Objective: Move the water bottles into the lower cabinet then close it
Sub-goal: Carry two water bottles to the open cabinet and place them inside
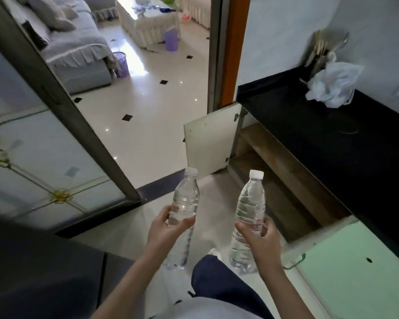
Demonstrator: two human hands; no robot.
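I hold two clear water bottles with white caps, upright, in front of me. My left hand [168, 229] grips the left bottle [186, 199] around its middle. My right hand [260, 238] grips the right bottle [249, 208] the same way. Just beyond the bottles the lower cabinet [270, 180] stands open under the black countertop [332, 139], showing a wooden shelf and a dark inside. Its far white door [207, 143] swings out toward the floor; the near pale green door [346, 268] is open beside my right arm.
A crumpled white plastic bag [332, 86] and a utensil holder [323, 49] sit at the back of the countertop. A sliding glass door [44, 134] stands to the left. Beyond the doorway are a sofa [74, 49], purple bins [120, 63] and tiled floor. My leg [219, 282] is below.
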